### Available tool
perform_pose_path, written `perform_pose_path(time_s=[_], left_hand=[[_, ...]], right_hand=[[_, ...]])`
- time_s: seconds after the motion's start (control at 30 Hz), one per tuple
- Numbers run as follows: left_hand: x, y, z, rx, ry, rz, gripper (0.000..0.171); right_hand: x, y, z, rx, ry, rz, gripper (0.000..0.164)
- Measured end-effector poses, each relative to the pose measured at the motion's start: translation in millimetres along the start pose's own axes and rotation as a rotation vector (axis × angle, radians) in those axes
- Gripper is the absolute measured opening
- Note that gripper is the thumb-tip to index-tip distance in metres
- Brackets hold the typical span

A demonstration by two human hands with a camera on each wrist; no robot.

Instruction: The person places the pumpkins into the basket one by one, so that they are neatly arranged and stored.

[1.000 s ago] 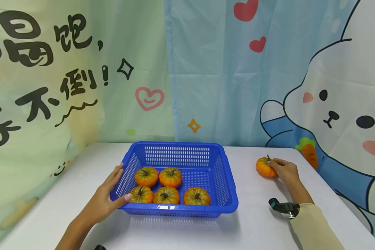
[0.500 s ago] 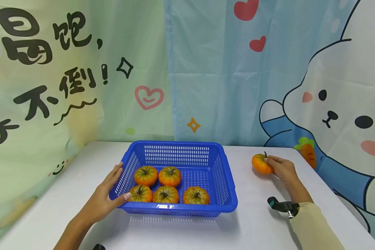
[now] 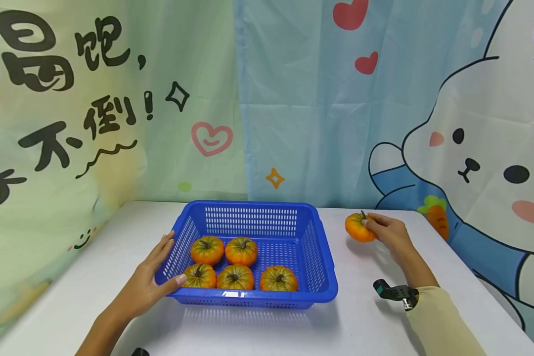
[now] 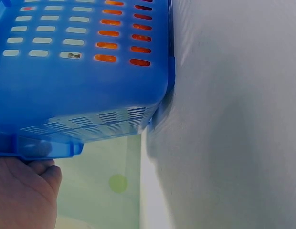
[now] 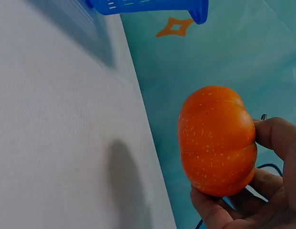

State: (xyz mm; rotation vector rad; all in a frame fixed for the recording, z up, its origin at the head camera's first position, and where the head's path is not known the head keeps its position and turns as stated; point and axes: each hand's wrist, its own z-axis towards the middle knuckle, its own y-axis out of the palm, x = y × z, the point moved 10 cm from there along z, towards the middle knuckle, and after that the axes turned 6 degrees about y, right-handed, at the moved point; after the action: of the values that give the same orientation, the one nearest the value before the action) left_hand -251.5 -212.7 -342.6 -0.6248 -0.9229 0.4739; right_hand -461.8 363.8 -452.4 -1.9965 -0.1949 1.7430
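An orange pumpkin, small and with a short stem, is pinched between the thumb and fingers of my right hand. It hangs above the table to the right of the blue basket; in the right wrist view the pumpkin shows its speckled underside. My left hand rests against the basket's left side, fingers straight along the rim and thumb over the near left corner. Several similar pumpkins sit inside the basket, mostly on its left. From the left wrist, orange shows through slots in the basket wall.
A white table carries the basket, with a printed curtain hanging behind it. A black wrist camera mount sticks out from my right wrist, close over the table.
My right hand has lifted the pumpkin off the table and carried it left, nearer the basket. My left hand and the basket have stayed in place.
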Motion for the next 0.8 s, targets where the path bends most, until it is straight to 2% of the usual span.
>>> perform_pose_path(time_s=[0.07, 0.13, 0.27, 0.37, 0.5, 0.67, 0.8], left_hand=[[0.1, -0.3, 0.2, 0.000, 0.001, 0.000, 0.083], [0.2, -0.6, 0.3, 0.001, 0.002, -0.001, 0.083], [0.3, -0.8, 0.3, 0.001, 0.003, -0.002, 0.083], [0.0, -0.9, 0.3, 0.002, 0.007, -0.003, 0.083], [-1.3, -1.0, 0.2, 0.004, 0.009, -0.004, 0.083], [-3.0, -0.4, 0.0, 0.005, 0.010, -0.008, 0.083], [-3.0, 0.9, 0.5, 0.003, 0.007, -0.008, 0.083]], right_hand=[[-10.7, 3.0, -8.8, -0.012, -0.017, -0.008, 0.082], [-27.7, 6.4, -25.9, -0.035, -0.015, -0.005, 0.076], [-74.4, 17.0, -70.5, -0.156, -0.082, -0.027, 0.069], [-100.7, 23.1, -93.1, -0.231, -0.138, -0.039, 0.064], [-115.5, 23.8, -101.5, -0.248, -0.152, 0.003, 0.059], [-132.3, 23.0, -107.8, -0.284, -0.176, 0.131, 0.060], [-147.8, 24.0, -117.5, -0.296, -0.207, 0.132, 0.060]])
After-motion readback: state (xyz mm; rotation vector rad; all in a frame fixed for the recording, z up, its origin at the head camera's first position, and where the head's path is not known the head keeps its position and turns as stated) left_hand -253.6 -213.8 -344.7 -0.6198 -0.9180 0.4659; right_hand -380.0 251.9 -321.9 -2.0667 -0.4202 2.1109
